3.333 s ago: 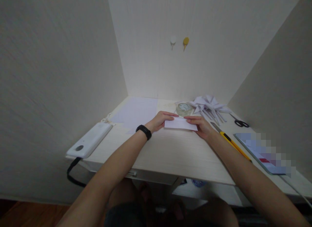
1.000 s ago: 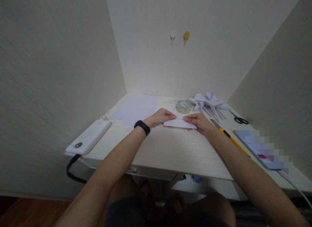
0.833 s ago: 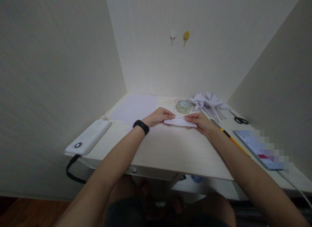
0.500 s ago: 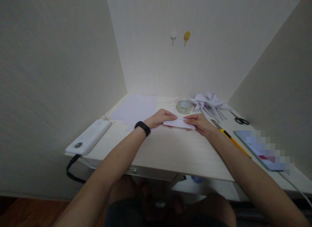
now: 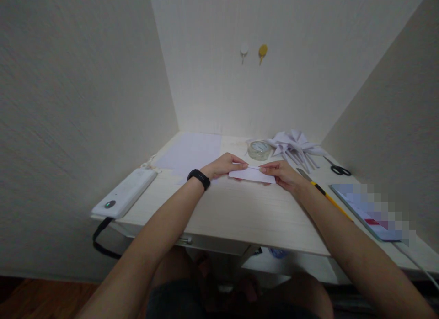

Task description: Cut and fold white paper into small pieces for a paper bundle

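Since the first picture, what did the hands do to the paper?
The folded paper looks flatter and narrower than before, pressed down along its top edge. The left hand and right hand still pinch its two ends. The tape roll, scissors and yellow knife stayed put.

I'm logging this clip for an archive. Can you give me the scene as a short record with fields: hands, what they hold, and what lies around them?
left hand: fingertips pinch the left end of the folded white paper
right hand: fingers pinch the paper's right end
paper: low over the desk; contact unclear
behind the hands: tape roll, pile of folded paper pieces, flat white sheet
right side: yellow utility knife, black scissors
left edge: white power bank
left wrist: black band
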`<move>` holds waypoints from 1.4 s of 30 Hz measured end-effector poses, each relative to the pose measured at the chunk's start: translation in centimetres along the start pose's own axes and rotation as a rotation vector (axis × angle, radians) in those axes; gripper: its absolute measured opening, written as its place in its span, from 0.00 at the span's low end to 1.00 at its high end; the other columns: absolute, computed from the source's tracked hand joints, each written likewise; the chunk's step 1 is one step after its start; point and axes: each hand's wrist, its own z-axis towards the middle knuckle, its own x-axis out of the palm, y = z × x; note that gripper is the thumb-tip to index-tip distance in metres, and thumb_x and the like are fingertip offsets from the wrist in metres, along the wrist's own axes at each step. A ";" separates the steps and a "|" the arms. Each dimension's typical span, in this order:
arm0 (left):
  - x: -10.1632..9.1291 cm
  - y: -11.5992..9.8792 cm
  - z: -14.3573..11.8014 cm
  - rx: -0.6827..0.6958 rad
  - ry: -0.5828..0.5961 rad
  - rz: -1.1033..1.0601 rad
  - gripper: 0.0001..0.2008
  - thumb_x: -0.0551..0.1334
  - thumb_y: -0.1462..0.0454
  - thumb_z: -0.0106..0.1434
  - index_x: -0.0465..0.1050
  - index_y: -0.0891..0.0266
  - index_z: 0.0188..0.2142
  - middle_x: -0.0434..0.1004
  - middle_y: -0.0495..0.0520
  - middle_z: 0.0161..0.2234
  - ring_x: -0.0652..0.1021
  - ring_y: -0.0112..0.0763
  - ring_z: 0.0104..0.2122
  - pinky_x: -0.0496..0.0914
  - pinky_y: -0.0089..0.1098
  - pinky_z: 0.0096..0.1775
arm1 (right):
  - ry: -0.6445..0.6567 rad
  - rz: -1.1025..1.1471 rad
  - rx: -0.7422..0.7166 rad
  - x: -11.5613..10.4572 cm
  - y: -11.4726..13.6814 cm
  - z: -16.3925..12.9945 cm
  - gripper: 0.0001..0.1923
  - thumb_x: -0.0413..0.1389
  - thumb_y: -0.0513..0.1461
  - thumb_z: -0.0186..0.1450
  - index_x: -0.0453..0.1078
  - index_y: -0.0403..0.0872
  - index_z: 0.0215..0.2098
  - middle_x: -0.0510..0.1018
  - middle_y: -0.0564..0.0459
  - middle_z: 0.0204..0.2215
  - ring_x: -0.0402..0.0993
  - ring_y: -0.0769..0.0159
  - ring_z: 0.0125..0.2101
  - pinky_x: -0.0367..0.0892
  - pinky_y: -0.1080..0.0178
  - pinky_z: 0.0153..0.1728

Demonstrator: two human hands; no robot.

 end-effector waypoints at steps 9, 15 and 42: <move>0.2 0.4 0.5 0.021 -0.103 -0.004 0.17 0.72 0.61 0.55 0.81 0.68 0.43 0.83 0.60 0.37 0.77 0.26 0.29 0.70 0.28 0.34 | -0.048 0.066 -0.002 0.1 -0.3 0.3 0.18 0.73 0.41 0.45 0.82 0.43 0.33 0.83 0.49 0.27 0.74 0.70 0.23 0.68 0.68 0.24; 0.1 0.0 0.0 -0.044 0.007 -0.146 0.20 0.72 0.63 0.54 0.80 0.69 0.46 0.82 0.62 0.39 0.78 0.28 0.31 0.73 0.30 0.36 | -0.009 0.043 0.008 -0.5 -0.4 0.4 0.18 0.72 0.39 0.45 0.82 0.44 0.35 0.84 0.48 0.31 0.75 0.69 0.26 0.71 0.68 0.26; -0.8 -0.1 0.1 -0.131 0.069 -0.418 0.18 0.68 0.72 0.58 0.77 0.70 0.49 0.79 0.67 0.48 0.81 0.33 0.39 0.78 0.37 0.44 | -0.025 0.170 0.004 -0.8 -0.5 0.6 0.16 0.69 0.33 0.49 0.81 0.44 0.37 0.83 0.49 0.33 0.77 0.68 0.26 0.78 0.68 0.24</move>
